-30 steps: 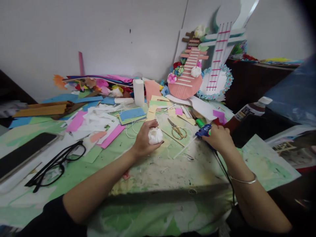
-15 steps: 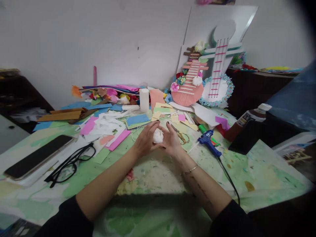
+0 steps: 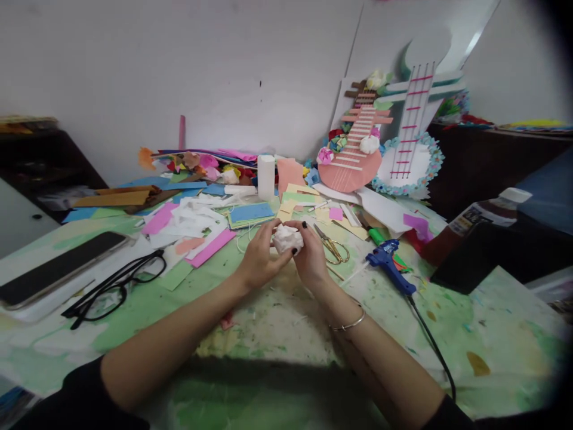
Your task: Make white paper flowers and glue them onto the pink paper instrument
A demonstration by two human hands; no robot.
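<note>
Curling around the white paper ball (image 3: 287, 239) from its left side, the fingers of the left hand (image 3: 260, 255) are closing onto it, with the thumb pressing across its lower front. The fingers of the right hand (image 3: 310, 254) are bending in a loose cup against the ball's right side, so both hands are touching it and holding it between them above the table (image 3: 277, 322). A silvery bracelet (image 3: 351, 324) is circling the right wrist.

Just beyond the right hand, gold-handled scissors (image 3: 333, 248) are lying with their blades parted slightly, and a thin stick (image 3: 335, 273) is resting near their handles. Farther right, a blue glue gun (image 3: 388, 263) is lying on its side, its black cord (image 3: 432, 340) trailing toward the near edge. On the left, a pink strip (image 3: 210, 248) is lying among white paper scraps (image 3: 190, 221), while black glasses (image 3: 120, 286) are resting near a dark phone (image 3: 58, 266).

Beyond the hands, a blue sheet (image 3: 250, 212) is topping a small stack, and a white cylinder (image 3: 265, 178) is standing upright. At the back right, a pink paper instrument (image 3: 351, 170) and a white one (image 3: 403, 164) are leaning upright, side by side.
</note>
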